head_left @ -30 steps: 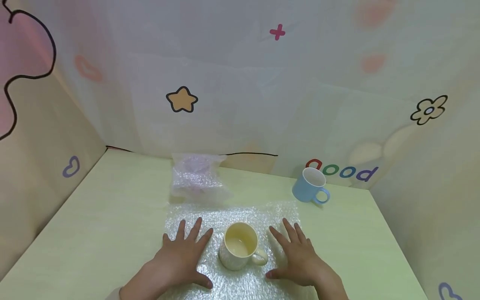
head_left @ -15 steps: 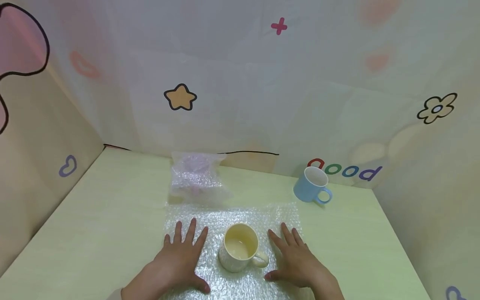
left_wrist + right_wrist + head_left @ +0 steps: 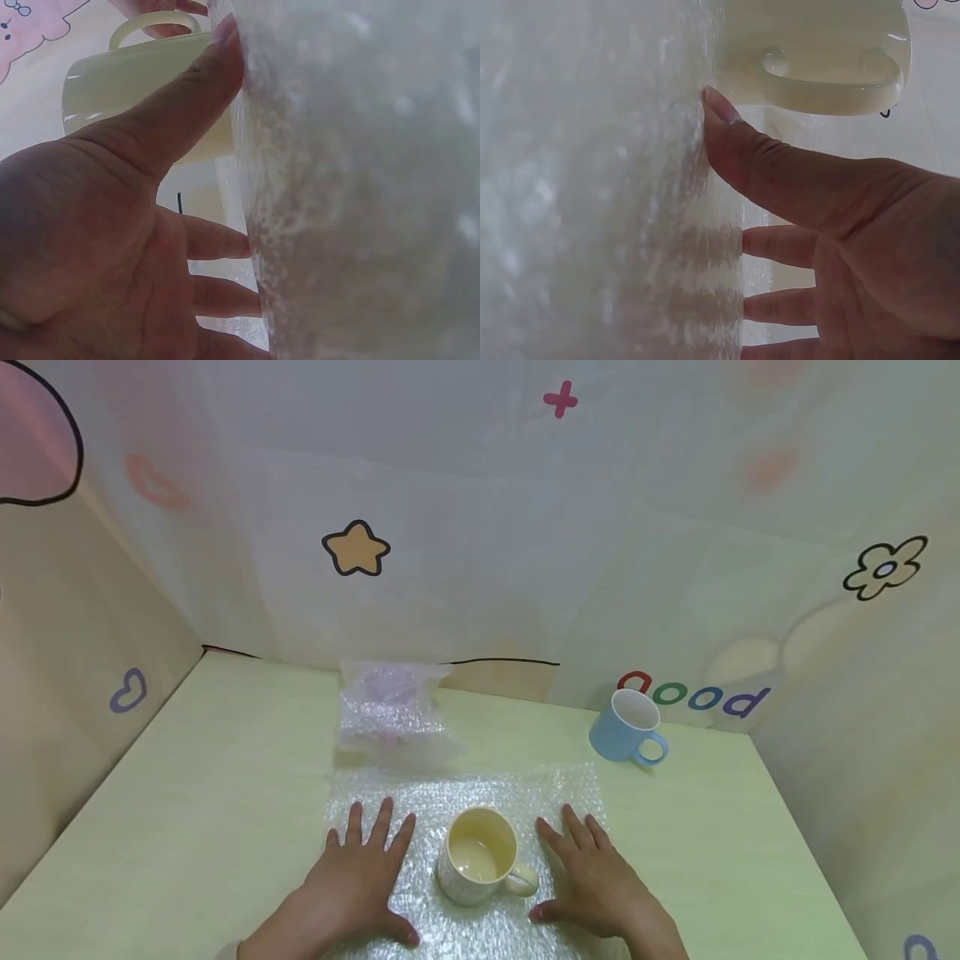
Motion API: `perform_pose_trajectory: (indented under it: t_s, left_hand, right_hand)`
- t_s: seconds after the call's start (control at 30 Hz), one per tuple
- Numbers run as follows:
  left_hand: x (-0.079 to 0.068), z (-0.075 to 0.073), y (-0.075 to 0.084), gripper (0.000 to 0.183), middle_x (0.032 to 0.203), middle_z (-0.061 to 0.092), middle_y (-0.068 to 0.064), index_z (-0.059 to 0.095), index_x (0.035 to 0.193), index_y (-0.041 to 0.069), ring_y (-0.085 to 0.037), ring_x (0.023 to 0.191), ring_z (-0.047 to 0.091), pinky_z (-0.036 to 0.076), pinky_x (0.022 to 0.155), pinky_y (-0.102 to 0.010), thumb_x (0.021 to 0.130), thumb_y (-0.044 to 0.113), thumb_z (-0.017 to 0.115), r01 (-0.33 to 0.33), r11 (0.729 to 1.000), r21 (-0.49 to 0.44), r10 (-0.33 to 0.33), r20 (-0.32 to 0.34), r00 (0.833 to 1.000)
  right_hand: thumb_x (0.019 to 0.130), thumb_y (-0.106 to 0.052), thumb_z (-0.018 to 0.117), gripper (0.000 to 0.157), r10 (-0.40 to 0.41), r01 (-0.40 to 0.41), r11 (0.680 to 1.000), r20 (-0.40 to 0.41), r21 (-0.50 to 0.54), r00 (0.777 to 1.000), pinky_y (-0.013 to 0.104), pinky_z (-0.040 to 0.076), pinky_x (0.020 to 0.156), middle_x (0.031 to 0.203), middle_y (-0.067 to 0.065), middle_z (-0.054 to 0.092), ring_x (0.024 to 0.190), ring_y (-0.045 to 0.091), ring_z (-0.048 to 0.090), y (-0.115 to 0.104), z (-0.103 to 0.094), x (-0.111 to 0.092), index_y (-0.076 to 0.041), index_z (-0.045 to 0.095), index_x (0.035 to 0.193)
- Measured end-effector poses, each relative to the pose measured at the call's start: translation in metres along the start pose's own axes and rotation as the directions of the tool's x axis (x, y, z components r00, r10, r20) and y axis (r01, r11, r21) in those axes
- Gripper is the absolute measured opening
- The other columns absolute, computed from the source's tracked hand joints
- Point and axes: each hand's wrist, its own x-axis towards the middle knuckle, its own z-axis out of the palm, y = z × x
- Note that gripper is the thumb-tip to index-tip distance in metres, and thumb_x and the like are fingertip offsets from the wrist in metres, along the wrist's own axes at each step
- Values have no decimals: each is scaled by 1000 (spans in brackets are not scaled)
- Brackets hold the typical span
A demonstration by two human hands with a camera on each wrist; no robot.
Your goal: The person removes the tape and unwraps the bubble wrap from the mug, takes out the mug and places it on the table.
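A cream mug (image 3: 468,881) stands upright on a flat sheet of bubble wrap (image 3: 480,935), its handle turned to the right. Left of the mug, my left hand (image 3: 352,881) is spread with fingertips touching the wrap. My right hand (image 3: 600,885) does the same on the other side, just beyond the handle. In the left wrist view, thumb and fingertips meet the bubble wrap (image 3: 360,187), with the mug (image 3: 97,94) behind the thumb. From the right wrist, the thumb tip presses on the wrap below the mug's handle (image 3: 832,94). Neither hand holds the mug.
Behind the sheet, a bundle in bubble wrap (image 3: 390,710) with something pinkish inside lies near the back wall. A light blue mug (image 3: 615,735) stands at the back right. Printed cloth (image 3: 465,577) encloses the pale green table (image 3: 202,802) at the back and sides.
My left hand has shifted slightly left, away from the mug, and my right hand has drawn in a little. The head view has tilted slightly. The mug stays in place.
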Motion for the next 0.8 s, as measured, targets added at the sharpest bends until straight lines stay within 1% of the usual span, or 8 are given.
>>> perform_pose_trajectory:
  t_s: [0.17,0.27,0.37,0.53,0.6,0.7,0.8]
  left_hand:
    - [0,0,-1,138,168,19,-31,31,162,8,-67,148,18,34,106,-80,54,73,88,-10,1000,9,10,-10,1000]
    - [0,0,-2,138,168,19,-31,31,162,9,-66,148,18,33,107,-80,54,73,88,-12,1000,-10,12,-10,1000]
    - [-1,-2,-3,138,168,19,-30,32,162,9,-66,148,18,33,108,-80,54,72,89,-15,999,-28,15,-10,1000]
    - [-1,-4,-4,135,169,21,-29,35,161,9,-64,148,22,36,107,-79,55,71,90,-21,1000,-9,21,-20,1000]
    - [-2,-5,-4,134,168,23,-28,36,160,9,-64,148,23,37,107,-78,55,71,90,-22,1000,-1,22,-25,999]
    - [-2,-5,-3,134,168,23,-28,36,160,9,-64,149,23,36,107,-78,55,70,91,-17,1000,-5,16,-25,1000]
    - [-2,-5,-2,134,168,24,-27,36,160,9,-64,149,23,36,107,-78,54,70,91,-13,1000,-3,13,-26,1000]
  right_hand:
    - [66,-58,92,111,-7,7,1000,-2,0,1000,73,31,115,171,22,22,153,56,20,2,-1,0,-22,43,159]
    - [66,-58,92,111,-13,13,1000,4,8,1000,74,31,115,171,22,21,153,57,20,3,-2,-1,-22,42,159]
    - [67,-57,91,111,-17,16,999,14,28,1000,74,28,116,171,22,19,154,57,19,3,-4,-2,-22,42,159]
    - [65,-57,93,112,10,-11,999,8,53,1000,80,21,115,171,22,20,155,55,18,2,-7,-4,-23,42,159]
    - [64,-56,93,112,21,-21,998,3,52,1000,83,20,112,171,21,21,155,55,18,1,-6,-4,-24,43,158]
    - [64,-54,94,110,27,-28,999,6,47,1000,83,19,112,171,21,22,155,54,18,1,-3,-2,-25,44,157]
    - [63,-53,95,109,42,-42,998,1,39,999,80,20,115,171,21,23,155,53,20,0,0,0,-25,47,156]
